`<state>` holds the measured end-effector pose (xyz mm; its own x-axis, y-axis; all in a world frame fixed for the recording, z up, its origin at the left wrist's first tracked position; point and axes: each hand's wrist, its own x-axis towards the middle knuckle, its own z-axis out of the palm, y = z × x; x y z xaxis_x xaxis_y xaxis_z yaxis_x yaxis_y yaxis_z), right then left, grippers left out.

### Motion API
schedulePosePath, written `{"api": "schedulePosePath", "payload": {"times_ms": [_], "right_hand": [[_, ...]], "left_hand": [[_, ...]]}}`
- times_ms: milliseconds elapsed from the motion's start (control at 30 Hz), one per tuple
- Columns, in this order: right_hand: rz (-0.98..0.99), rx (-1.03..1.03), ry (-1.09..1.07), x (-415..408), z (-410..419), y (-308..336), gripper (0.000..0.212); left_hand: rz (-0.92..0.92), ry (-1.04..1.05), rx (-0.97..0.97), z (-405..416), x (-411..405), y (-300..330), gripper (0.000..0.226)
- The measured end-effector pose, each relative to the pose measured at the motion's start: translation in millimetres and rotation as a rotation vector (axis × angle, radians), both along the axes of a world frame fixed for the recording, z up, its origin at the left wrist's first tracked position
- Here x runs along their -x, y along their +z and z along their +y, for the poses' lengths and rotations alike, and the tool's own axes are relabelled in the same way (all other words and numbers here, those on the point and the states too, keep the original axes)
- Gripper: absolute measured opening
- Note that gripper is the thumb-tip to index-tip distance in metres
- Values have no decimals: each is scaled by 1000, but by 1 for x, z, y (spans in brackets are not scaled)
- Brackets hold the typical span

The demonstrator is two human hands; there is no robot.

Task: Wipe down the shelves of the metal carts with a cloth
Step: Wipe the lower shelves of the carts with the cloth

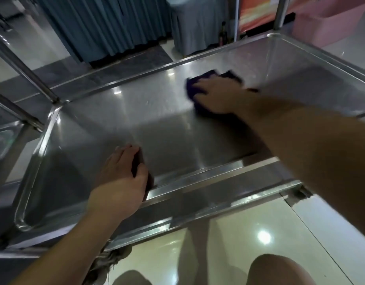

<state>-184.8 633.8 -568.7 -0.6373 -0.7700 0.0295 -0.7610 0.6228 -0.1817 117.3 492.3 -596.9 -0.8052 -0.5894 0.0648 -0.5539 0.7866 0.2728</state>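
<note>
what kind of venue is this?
Probably a banquet or event hall, though I can't be sure: a stainless service cart stands on glossy tiled floor, with blue pleated table skirting and a fabric-covered chair or stand behind it.

A long pleated blue-grey curtain [99,27] hung across the upper left of the frame, reaching the glossy pale tiled floor [249,233]. Right of it, at top centre, stood a piece of furniture draped in a grey fabric cover [196,27]. A dark glass bottle [223,34] stood on the floor just beside that cover. A pink box-like object [329,21] filled the upper right corner.
</note>
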Motion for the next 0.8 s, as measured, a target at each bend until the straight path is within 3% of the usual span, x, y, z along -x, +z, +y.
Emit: {"api": "schedulePosePath", "payload": {"times_ms": [167,233,333,433,567,700,800], "right_hand": [[57,-208,-499,121,147,-8,60],[13,-136,-673,137,186,-14,68],[-51,-119,-736,135,188,-16,73],[-21,-195,-508,115,155,-17,67],[-36,-50,-223,25,57,-10,58],[11,-15,214,-70,-33,-15,57],[-102,-31,316,-81,-44,-17,59]], "left_hand": [[1,12,4,1,0,-1,73],[5,22,-14,4,1,0,73],[-6,-7,14,7,1,2,71],[-37,-2,13,9,2,5,73],[-49,-5,6,10,1,5,74],[-48,7,-31,7,1,6,68],[-52,-3,-23,9,-1,8,73]]}}
